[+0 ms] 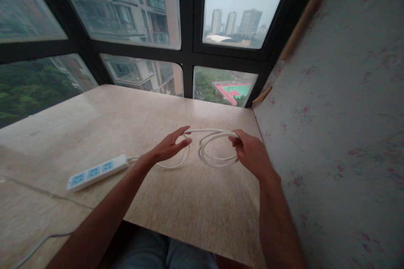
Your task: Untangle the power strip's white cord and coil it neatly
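R hand (pixel 252 153) was closed round a coil of white cable (pixel 216 147) just above the wooden desk (pixel 189 206), near the wall, while L hand (pixel 172 145), fingers spread & open, touched the cable's loose run toward the power strip (pixel 96 172) at left.

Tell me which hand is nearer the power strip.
Left. The left hand is just right of the power strip, fingers open at the cord. The right hand is farther right, gripping the cord's coils.
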Tool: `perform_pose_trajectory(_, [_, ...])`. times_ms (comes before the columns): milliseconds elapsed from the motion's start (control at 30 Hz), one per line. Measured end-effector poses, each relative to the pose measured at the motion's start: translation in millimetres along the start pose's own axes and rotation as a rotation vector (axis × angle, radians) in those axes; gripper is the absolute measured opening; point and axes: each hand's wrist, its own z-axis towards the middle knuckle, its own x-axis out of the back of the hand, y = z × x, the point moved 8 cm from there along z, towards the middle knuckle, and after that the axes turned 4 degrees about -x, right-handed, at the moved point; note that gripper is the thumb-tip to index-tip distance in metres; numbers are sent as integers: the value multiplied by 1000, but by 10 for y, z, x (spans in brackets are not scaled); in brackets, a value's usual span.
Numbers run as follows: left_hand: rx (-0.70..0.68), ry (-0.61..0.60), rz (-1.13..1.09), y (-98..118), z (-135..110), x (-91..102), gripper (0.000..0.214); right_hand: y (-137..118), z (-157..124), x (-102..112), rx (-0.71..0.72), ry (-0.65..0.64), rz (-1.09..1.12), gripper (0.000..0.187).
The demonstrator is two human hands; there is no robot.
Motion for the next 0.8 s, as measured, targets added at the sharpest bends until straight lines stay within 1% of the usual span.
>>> perform_pose_trajectory(67, [-17, 74, -90, -123, 8, -98, 37, 80, 12, 33, -76, 35, 72, 16])
perform_pose_trajectory(133, [6, 129, -201, -199, 4, -233, 37, 165, 25, 41, -166, 61, 124, 20])
perform_pose_trajectory(200, [82, 158, -375, -237, -11, -406, 42, 238, 38, 24, -244, 79, 168, 24])
perform_pose_trajectory(267, [191, 135, -562, -230, -27, -633, 46, 294, 55, -26, -300, 88, 228, 26])
perform_pose_trajectory(300, [244, 164, -631, -222, -37, -713, 47, 321, 65, -67, -322, 90, 264, 26])
perform_pose_trajectory(367, [334, 294, -744, -223, -54, -807, 44, 381, 92, -181, -361, 87, 341, 25])
perform_pose_trajectory(433, [384, 446, -874, -244, -57, -861, 38, 457, 126, -344, -401, 66, 427, 22])
perform_pose_trajectory(500, [400, 534, -1034, -273, -31, -919, 30, 543, 161, -534, -445, 30, 520, 21])
perform_pose_trajectory(567, [403, 562, -1186, -299, 11, -958, 22, 620, 190, -714, -488, -2, 607, 21])
perform_pose_trajectory(633, [403, 574, -1288, -319, 40, -953, 15, 671, 207, -867, -533, -26, 688, 19])
perform_pose_trajectory(733, [380, 596, -1340, -320, 62, -888, 12, 662, 199, -1071, -603, -61, 817, 14])
perform_pose_trajectory(800, [353, 596, -1331, -300, 75, -857, 17, 591, 185, -1200, -629, -75, 902, 12])
